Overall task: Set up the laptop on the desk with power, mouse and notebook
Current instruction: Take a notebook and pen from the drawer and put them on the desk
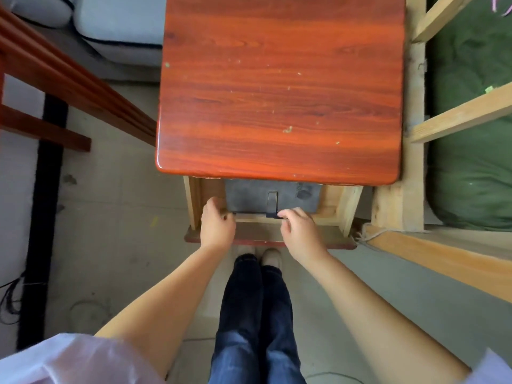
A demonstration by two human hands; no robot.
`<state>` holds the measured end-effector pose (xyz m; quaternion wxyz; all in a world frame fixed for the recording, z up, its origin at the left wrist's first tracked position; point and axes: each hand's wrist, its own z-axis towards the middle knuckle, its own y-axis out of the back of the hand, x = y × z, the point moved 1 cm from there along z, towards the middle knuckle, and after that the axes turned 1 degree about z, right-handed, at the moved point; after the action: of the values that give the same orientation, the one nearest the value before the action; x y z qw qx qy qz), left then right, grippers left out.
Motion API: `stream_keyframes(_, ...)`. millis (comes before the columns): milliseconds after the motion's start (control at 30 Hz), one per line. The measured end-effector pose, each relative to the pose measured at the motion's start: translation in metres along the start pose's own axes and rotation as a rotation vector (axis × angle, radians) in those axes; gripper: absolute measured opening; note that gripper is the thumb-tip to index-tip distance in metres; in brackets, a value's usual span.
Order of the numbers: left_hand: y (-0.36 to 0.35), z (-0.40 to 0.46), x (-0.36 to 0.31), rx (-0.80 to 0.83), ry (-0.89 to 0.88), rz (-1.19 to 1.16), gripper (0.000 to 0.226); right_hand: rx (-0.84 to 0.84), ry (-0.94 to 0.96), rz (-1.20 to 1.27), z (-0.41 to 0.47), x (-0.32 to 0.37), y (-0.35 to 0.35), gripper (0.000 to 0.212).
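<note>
Dark laptop [273, 196] lies flat in open drawer [329, 217] under near edge of red desk [279, 87], left hand [217, 227] curled on its near-left corner, right hand [300, 231] pinching its near edge just right of centre, both hands' fingers closed on it.

I can see only the near strip of the dark flat case [273, 196] in the open drawer [327, 214]; the rest runs under the desk top [279, 87], lower middle of the frame. Whether it is the laptop I cannot tell. My left hand [217, 227] hides its fingertips at the case's left corner. The desk's far end is cut off at the top edge.
</note>
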<state>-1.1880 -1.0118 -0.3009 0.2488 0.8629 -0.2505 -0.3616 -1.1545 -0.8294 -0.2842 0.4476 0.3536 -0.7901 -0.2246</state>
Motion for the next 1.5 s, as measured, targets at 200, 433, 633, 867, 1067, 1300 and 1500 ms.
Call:
stream_keyframes(200,-0.018,0.061,-0.009,0.054,0.146,-0.2,0.052,0.331,0.025,-0.455,0.06,-0.011,-0.035,0.035)
stream_keyframes(433,-0.022,0.078,-0.004,0.159,0.194,-0.286,0.063,0.275,0.116,-0.323,0.041,-0.022,-0.026,0.018)
stream_keyframes(633,-0.003,0.051,-0.019,0.569,0.15,-0.29,0.049,-0.103,-0.006,-0.023,-0.003,-0.046,0.02,0.018)
stream_keyframes(867,0.022,-0.007,-0.024,0.802,0.222,-0.515,0.026,-0.371,-0.365,0.229,-0.06,-0.075,0.055,0.039)
stream_keyframes(1067,0.08,-0.042,0.001,0.929,-0.042,0.003,0.022,-0.339,-0.551,0.245,-0.094,-0.085,0.048,0.024)
stream_keyframes(1300,0.053,-0.088,0.015,0.903,-0.542,0.781,0.015,-0.114,-0.97,1.017,-0.079,-0.073,0.01,0.034)
stream_keyframes(1500,-0.016,-0.071,0.037,0.851,-0.581,1.083,0.044,-0.253,-1.077,1.516,-0.04,-0.042,-0.013,0.054)
